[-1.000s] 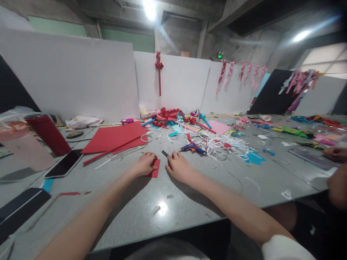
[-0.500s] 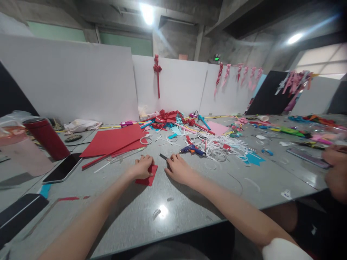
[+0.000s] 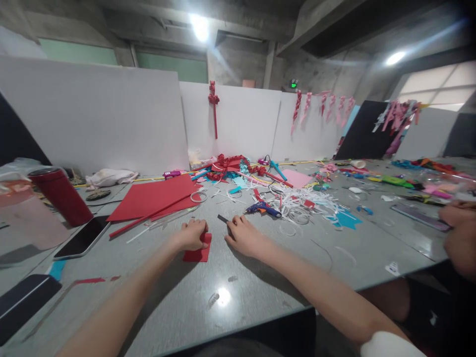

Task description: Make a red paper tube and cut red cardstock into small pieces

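Note:
My left hand (image 3: 193, 235) is closed on a small red piece of paper (image 3: 197, 255), thumb over its upper right edge. The piece lies on the grey table, and its upper part is hidden under my fingers. To the right, my right hand (image 3: 243, 236) rests on the tabletop with its fingers closed on a thin dark flat strip (image 3: 222, 218). Only the strip's far end shows, pointing up and left. A gap of bare table separates the two hands. Just beyond my right hand lies a blue glue gun (image 3: 263, 209).
A large red sheet (image 3: 152, 198) and a long red stick (image 3: 148, 218) lie at the left, near a phone (image 3: 82, 238) and a red flask (image 3: 61, 196). White paper scraps (image 3: 305, 201) spread beyond the glue gun. Another person's hand (image 3: 461, 223) is at the right edge.
My left hand has turned the red piece slightly, so its lower edge now lies more level. My right hand still holds the dark strip. The view has shifted a little.

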The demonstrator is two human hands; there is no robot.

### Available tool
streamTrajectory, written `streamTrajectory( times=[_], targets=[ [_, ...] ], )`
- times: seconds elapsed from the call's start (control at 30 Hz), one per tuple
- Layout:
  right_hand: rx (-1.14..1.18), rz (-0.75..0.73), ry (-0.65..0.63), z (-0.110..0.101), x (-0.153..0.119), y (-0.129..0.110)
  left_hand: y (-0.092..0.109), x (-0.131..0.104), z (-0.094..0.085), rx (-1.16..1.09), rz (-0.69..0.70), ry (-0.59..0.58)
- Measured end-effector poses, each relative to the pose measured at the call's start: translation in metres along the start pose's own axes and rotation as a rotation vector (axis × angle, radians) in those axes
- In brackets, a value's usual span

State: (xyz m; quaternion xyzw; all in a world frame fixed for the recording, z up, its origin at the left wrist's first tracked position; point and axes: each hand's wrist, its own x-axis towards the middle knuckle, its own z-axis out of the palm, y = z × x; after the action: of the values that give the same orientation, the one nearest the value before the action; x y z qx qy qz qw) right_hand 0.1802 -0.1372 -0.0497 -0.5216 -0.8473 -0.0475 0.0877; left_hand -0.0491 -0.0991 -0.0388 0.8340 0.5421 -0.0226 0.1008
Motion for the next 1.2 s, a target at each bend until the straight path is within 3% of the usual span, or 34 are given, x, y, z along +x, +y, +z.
streamTrajectory(
  times=[0.13, 0.37, 0.43, 0.53, 0.63, 0.9, 1.2],
  targets=[
    [0.006, 0.003, -0.003, -0.001, 0.0, 0.0, -0.001, 0.0, 0.001, 0.041, 0.021, 0.016],
    [-0.032, 0.019, 0.022, -0.002, -0.003, -0.001, -0.009, 0.012, 0.008, -0.211, -0.053, 0.176],
    [-0.048, -0.001, 0.053, -0.001, -0.001, 0.0, -0.006, 0.02, 0.015, -0.425, -0.016, 0.3],
    [-0.029, 0.001, 0.079, -0.001, 0.004, 0.004, 0.004, 0.031, 0.029, -0.937, 0.103, 0.479],
    [0.029, 0.036, 0.103, -0.002, 0.01, 0.007, 0.015, 0.035, 0.042, -1.236, 0.177, 0.495],
    [0.325, 0.044, 0.261, -0.007, 0.015, 0.014, 0.019, 0.032, 0.047, -1.255, 0.232, 0.536],
    [0.395, -0.013, 0.248, 0.008, 0.018, 0.017, 0.011, 0.032, 0.041, -1.261, 0.169, 0.519]
  ],
)
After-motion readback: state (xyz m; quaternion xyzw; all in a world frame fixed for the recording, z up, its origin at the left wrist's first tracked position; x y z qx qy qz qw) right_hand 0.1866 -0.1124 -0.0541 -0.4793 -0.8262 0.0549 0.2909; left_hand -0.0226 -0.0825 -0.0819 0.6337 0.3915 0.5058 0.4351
